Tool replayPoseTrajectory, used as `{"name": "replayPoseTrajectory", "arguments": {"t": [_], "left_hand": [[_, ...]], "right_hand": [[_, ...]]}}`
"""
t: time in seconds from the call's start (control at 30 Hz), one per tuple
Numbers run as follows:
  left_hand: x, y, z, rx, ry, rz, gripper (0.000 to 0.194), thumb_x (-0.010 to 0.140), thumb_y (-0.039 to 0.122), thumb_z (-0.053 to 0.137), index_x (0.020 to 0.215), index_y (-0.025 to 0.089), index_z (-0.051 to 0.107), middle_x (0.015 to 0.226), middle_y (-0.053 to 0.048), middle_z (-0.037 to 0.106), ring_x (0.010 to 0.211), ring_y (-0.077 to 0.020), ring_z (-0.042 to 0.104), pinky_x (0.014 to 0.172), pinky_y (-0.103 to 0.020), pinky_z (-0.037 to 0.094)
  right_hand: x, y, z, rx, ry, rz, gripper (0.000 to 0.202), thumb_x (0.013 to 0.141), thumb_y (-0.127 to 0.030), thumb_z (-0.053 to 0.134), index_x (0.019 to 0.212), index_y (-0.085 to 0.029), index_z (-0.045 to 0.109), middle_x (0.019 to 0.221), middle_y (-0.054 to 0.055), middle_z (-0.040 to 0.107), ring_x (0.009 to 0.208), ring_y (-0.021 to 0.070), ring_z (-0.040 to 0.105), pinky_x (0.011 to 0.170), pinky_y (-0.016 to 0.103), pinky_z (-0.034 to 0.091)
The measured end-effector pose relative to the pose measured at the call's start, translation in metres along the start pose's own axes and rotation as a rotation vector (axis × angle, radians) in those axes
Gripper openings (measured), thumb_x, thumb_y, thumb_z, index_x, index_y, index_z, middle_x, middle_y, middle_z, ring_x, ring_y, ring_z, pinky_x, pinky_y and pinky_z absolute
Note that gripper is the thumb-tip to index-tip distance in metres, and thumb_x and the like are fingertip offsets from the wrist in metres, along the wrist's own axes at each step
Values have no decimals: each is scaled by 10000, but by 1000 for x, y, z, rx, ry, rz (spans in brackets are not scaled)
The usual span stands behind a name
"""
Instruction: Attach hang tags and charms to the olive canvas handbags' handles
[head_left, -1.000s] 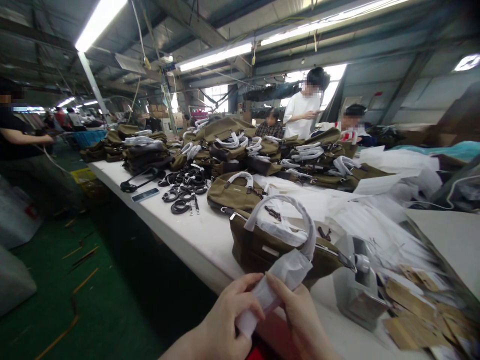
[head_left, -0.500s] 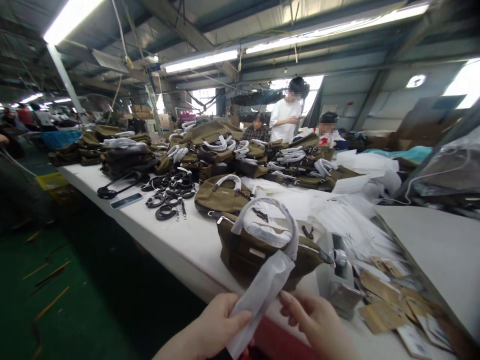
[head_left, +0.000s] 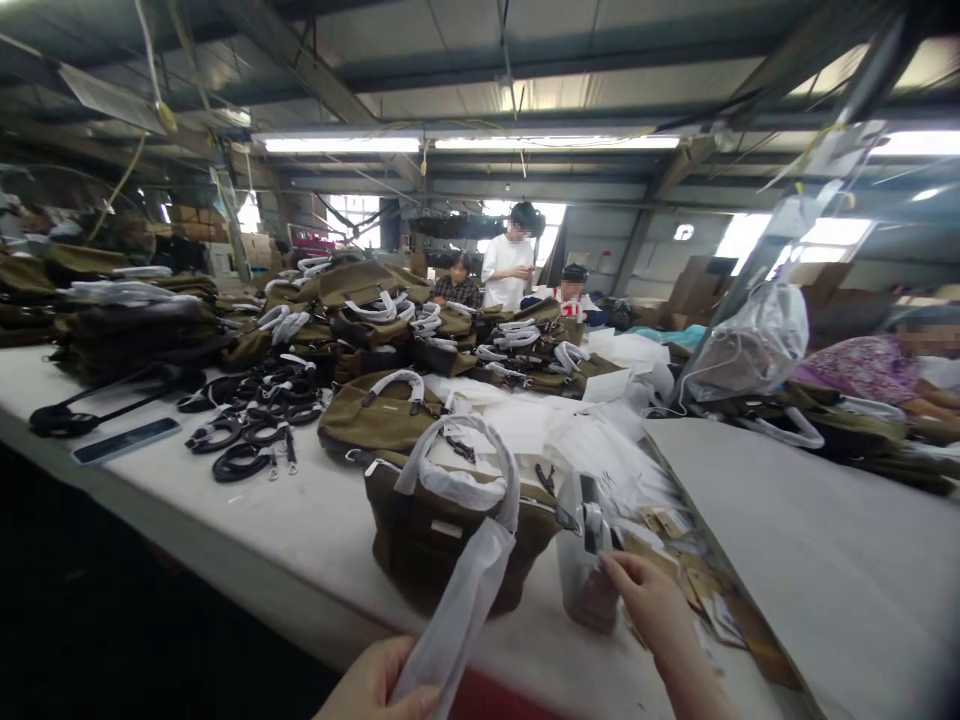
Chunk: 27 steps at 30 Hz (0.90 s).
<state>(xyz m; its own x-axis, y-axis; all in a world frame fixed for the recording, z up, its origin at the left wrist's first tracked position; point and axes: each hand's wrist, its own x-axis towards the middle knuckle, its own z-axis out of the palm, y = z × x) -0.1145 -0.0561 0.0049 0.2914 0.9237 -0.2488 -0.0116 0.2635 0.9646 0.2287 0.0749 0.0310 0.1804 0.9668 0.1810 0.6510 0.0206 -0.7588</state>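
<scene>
An olive handbag (head_left: 457, 530) stands upright at the table's front edge, its raised handle (head_left: 480, 425) wrapped in white film. A strip of white wrapping (head_left: 461, 610) hangs from the right side of that handle. My left hand (head_left: 386, 685) pinches the strip's lower end between thumb and fingers. To the right of the bag is a grey tape dispenser (head_left: 589, 565). My right hand (head_left: 652, 600) is at the dispenser's upper right side, thumb and fingertips pressed together; whether tape is between them is too small to tell.
Behind lie another olive bag (head_left: 379, 410), piled bags (head_left: 450, 335) and coiled black straps (head_left: 251, 425). A phone (head_left: 126, 441) rests at left. Tan tags (head_left: 701, 585) and white sheets (head_left: 592, 450) lie right. Several people are beyond the table.
My right hand has moved from beside the white strip to the dispenser. My left hand still holds the strip. The view has turned right, bringing another person and more bags into sight.
</scene>
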Motion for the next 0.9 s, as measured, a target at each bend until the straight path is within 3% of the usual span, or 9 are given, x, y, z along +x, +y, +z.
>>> {"name": "replayPoseTrajectory", "arguments": {"t": [0.07,0.23,0.37,0.47,0.53,0.6,0.77,0.83,0.9], "left_hand": [[0,3,1,4,-11,3,796,562,779,725,964,96,649,796,-61,638,684,-148,531,629,-257,376],[0,2,2,-43,-41,-8,742,605,726,743,979,96,633,795,-75,664,683,-158,566,627,-264,398],[2,-4,4,-66,-10,-76,695,636,674,757,990,101,588,756,-78,684,651,-154,597,602,-258,427],[2,-1,10,-89,7,-119,688,635,659,759,1001,110,565,750,-71,686,617,-151,604,599,-273,463],[0,4,14,-86,31,-128,643,661,628,745,1001,115,559,742,-65,681,582,-150,603,578,-277,470],[-3,11,18,-58,54,-106,531,713,550,717,981,116,569,742,-62,678,577,-153,604,571,-277,472],[-9,28,22,172,130,21,219,791,288,624,919,113,646,797,-43,678,709,-171,603,664,-264,468],[-12,33,22,256,161,47,185,784,249,619,893,107,663,792,-30,660,709,-161,572,642,-238,443],[-16,37,21,311,171,66,160,788,225,604,871,104,665,763,-17,631,673,-139,530,594,-214,406]], "right_hand": [[-7,-2,1,61,27,5,475,700,-656,606,707,-208,764,731,71,754,760,291,690,713,365,499],[-35,7,2,81,233,-78,414,684,-632,667,699,-225,747,945,84,746,959,309,658,898,384,473],[-54,27,9,82,29,97,483,699,-703,586,679,-236,707,672,41,723,696,275,680,676,349,502],[-62,28,7,81,-18,202,513,675,-731,554,701,-235,686,646,49,725,686,283,690,646,348,497],[-71,9,5,112,-51,168,492,674,-711,580,751,-237,686,679,49,729,720,274,692,666,332,500],[-86,-24,6,180,-169,45,429,724,-659,595,736,-237,670,657,31,699,693,237,667,659,299,490],[-125,-106,33,328,-630,-198,365,855,-500,544,652,-210,633,611,16,654,584,169,582,561,249,434],[-132,-118,52,295,-723,-218,354,864,-465,536,648,-202,634,616,23,664,586,171,583,559,254,415],[-133,-118,69,166,-695,-193,338,839,-446,566,621,-196,630,609,30,672,589,181,590,564,266,386]]}}
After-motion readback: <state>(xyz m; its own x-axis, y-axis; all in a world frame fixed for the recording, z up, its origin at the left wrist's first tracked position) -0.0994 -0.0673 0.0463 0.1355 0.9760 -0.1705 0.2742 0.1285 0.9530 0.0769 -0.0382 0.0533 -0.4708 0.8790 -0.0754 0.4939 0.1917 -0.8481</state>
